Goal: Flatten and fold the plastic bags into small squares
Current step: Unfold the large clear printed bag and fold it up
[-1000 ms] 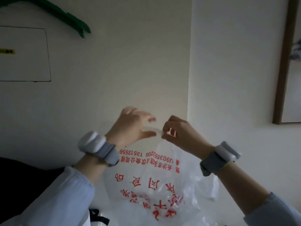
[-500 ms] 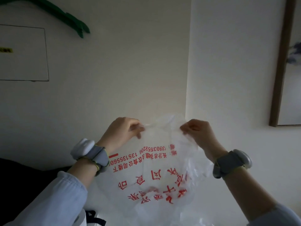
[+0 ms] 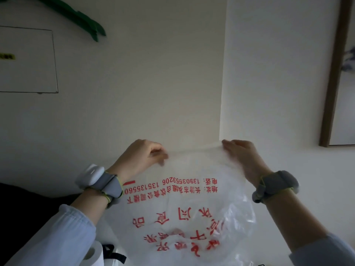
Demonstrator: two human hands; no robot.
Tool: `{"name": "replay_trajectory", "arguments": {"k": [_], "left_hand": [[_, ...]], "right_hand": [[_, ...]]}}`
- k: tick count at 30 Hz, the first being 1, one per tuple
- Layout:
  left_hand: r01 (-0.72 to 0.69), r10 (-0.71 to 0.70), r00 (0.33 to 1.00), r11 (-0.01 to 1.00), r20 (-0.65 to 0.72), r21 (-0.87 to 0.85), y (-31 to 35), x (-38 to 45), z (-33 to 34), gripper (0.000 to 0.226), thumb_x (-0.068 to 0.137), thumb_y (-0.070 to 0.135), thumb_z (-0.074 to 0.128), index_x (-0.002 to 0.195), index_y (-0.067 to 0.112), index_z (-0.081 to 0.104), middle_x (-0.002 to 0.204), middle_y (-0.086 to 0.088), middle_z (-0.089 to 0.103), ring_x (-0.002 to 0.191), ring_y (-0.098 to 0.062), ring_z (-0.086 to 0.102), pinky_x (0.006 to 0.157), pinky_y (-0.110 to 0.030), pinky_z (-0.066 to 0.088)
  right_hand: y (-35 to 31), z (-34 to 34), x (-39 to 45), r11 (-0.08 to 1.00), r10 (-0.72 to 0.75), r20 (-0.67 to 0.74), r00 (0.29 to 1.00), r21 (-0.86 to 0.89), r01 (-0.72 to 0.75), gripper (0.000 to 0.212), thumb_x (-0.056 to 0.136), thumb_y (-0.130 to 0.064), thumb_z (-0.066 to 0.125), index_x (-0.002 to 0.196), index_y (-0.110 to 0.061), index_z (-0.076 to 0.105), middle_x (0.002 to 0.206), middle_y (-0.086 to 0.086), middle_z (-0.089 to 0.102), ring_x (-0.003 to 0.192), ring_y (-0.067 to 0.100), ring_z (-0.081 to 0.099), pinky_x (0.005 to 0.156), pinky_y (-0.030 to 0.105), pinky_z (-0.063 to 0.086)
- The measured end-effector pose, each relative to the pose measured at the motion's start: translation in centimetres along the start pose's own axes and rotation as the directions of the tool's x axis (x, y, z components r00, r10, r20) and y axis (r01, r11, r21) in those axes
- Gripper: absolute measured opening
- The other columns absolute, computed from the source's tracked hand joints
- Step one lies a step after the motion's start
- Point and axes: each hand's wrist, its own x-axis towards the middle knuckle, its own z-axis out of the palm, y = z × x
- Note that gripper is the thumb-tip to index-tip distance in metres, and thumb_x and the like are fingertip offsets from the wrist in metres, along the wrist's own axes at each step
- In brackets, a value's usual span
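Note:
A clear plastic bag [image 3: 184,208] with red printed characters, seen upside down, hangs in the air in front of a white wall. My left hand [image 3: 142,158] pinches its top edge at the left corner. My right hand [image 3: 240,156] pinches the same edge at the right corner. The top edge is stretched taut between them. The bag's lower part is crumpled and runs off the bottom of the frame. Both wrists wear grey bands.
A white wall corner [image 3: 222,73] rises behind the bag. A green hanger [image 3: 76,18] and a white panel [image 3: 28,60] hang at upper left. A framed picture [image 3: 338,73] is on the right. A white roll [image 3: 96,254] and a black strap [image 3: 113,254] lie at bottom left.
My hands have moved apart, from nearly touching to wide spacing, pulling the bag's top edge out flat. The bag now hangs wider between them.

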Motion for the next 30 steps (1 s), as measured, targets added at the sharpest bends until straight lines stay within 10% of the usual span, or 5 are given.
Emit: {"name": "replay_trajectory", "arguments": {"k": [7,15,22,26,30], "left_hand": [[0.178,-0.144,0.908,0.983,0.395,-0.051,0.5,1.1,0.7,0.038,0.082,0.027,0.067,0.117,0.016,0.061,0.108,0.007,0.064,0.101,-0.011,0.062,0.089,-0.02,0.047],[0.035,-0.082,0.992,0.91,-0.098,-0.413,2.2,2.7,1.8,0.022,0.079,0.036,0.068,0.068,0.017,0.069,0.065,-0.007,0.068,0.064,-0.009,0.051,0.064,-0.028,0.04],[0.09,-0.317,0.919,0.749,-0.236,-0.657,0.5,2.3,0.2,0.013,0.086,0.016,0.062,0.074,0.018,0.067,0.055,0.014,0.063,0.055,0.004,0.054,0.058,-0.009,0.044],[0.1,-0.385,0.874,0.74,-0.296,-0.666,-0.3,2.4,0.0,0.024,0.088,0.017,0.06,0.067,0.005,0.062,0.054,0.004,0.05,0.052,-0.005,0.042,0.058,-0.019,0.036],[0.078,-0.386,0.841,0.779,-0.378,-0.622,-0.8,2.4,0.5,0.033,0.088,0.019,0.061,0.061,0.001,0.053,0.056,-0.002,0.036,0.055,-0.01,0.031,0.055,-0.024,0.028]], "right_hand": [[-0.7,2.9,-0.3,0.96,-0.222,-0.119,0.968,-0.2,0.196,0.037,0.084,-0.028,0.064,0.051,-0.013,0.056,0.053,0.005,0.052,0.051,0.017,0.043,0.058,0.029,0.037],[-1.7,2.3,-3.0,0.945,-0.314,0.288,0.905,0.002,0.327,0.04,0.088,-0.04,0.04,0.095,-0.011,0.068,0.093,0.006,0.071,0.088,0.015,0.066,0.086,0.026,0.047],[3.6,-2.2,-3.2,0.761,-0.141,0.298,0.944,-0.577,0.296,0.067,0.056,-0.075,0.053,0.116,-0.054,0.034,0.128,-0.015,0.036,0.116,0.009,0.041,0.1,0.03,0.036],[4.1,-1.6,-3.6,0.979,0.031,0.301,0.953,-0.203,0.032,0.064,0.064,-0.043,0.068,0.122,-0.042,0.042,0.114,0.002,0.063,0.096,0.016,0.066,0.095,0.039,0.049],[3.2,-0.2,-3.6,0.986,0.151,0.508,0.848,-0.01,-0.169,0.061,0.077,-0.056,0.061,0.126,-0.023,0.05,0.119,0.005,0.063,0.109,0.021,0.062,0.098,0.043,0.047]]}}
